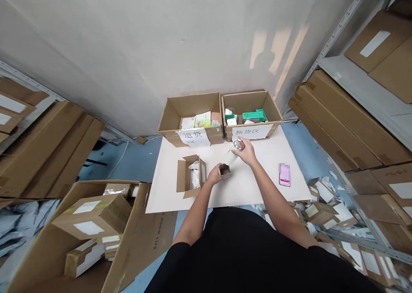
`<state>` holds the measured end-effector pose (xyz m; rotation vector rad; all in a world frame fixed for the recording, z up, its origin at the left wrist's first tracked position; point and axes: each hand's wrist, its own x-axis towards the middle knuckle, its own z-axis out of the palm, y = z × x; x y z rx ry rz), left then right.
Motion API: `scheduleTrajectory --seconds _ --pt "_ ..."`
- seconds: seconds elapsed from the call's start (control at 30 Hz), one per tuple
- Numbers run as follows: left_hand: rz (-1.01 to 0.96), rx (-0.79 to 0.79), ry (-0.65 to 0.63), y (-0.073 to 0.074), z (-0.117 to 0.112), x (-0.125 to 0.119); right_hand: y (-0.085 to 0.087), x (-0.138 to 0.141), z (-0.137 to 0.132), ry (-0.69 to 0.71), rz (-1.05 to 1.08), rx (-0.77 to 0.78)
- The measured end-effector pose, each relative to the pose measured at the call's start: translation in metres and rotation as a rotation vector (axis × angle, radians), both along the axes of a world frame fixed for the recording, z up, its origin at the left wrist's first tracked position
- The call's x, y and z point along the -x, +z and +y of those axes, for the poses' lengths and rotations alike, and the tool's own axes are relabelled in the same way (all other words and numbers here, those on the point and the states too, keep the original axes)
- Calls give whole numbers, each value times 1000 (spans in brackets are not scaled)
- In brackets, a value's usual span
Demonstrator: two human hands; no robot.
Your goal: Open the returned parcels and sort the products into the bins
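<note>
My left hand (213, 174) is closed around a small open box (225, 172), its dark brown inside facing up. Just to the right of it, my right hand (248, 153) grips a bottle (238, 145) with a shiny silver top. The pale body of the bottle slants down toward the box, and its lower part is blurred. An open cardboard carton (181, 177) with white crumpled packing (195, 175) inside stands on the white table (167, 162), left of my left hand.
Two large cartons stand at the table's back: the left one (170, 125) and right one (273, 112) hold small product boxes and bear paper signs. A phone (284, 175) lies at right. A big parcel-filled carton (128, 224) stands lower left. Shelves (360, 84) flank the table.
</note>
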<state>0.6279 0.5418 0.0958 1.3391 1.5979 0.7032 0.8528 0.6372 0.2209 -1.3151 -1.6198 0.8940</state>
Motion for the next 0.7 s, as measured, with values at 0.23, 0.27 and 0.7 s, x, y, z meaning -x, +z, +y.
scheduleTrajectory --seconds 0.23,0.27,0.7 --pt "153 -37 27 -11 29 -15 -20 22 -7 -44 39 -39" --pt "154 -31 35 -12 33 -15 -25 25 -8 -34 34 -28" --pt "140 -52 -21 -32 44 -19 -102 30 -18 252 -223 0"
